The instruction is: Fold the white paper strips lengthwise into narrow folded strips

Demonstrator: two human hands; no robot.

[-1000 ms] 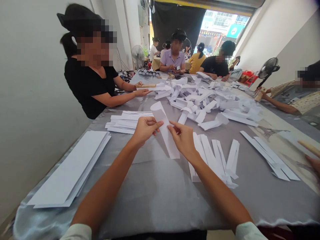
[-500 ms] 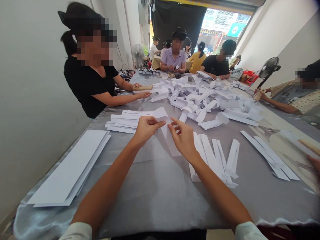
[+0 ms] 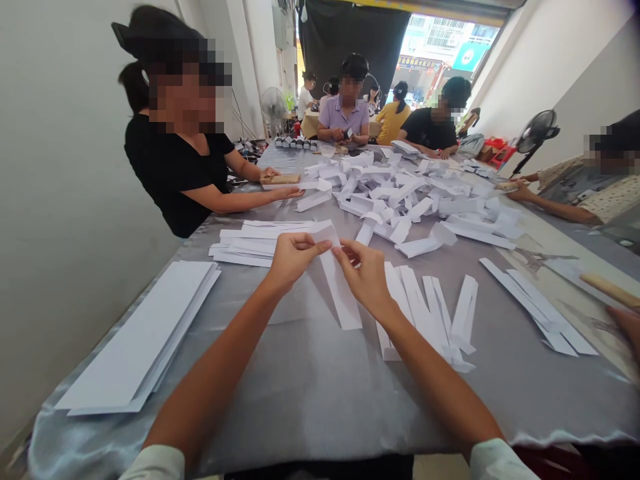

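Between my hands, a white paper strip [image 3: 341, 297] hangs down at a slant, its upper end bent over. My left hand [image 3: 296, 259] pinches that end from the left, thumb in front. From the right, my right hand [image 3: 364, 272] grips the same strip with thumb and fingers close together. Several folded paper strips [image 3: 416, 313] lie just right of my right hand. Behind my left hand rests a stack of strips [image 3: 245, 243]. Wide flat paper sheets [image 3: 137, 337] are stacked at the left of the table.
A large heap of folded papers [image 3: 390, 187] covers the table's middle. A co-worker in black [image 3: 175, 160] at the left holds a wooden block [image 3: 281, 179] and paper. More folded strips [image 3: 540, 310] lie to the right. Another person's hand [image 3: 625, 327] is at the right edge.
My right hand's fingers have closed in on the strip, and its hanging part has straightened. At the far right, a co-worker's hands have lowered toward the table.
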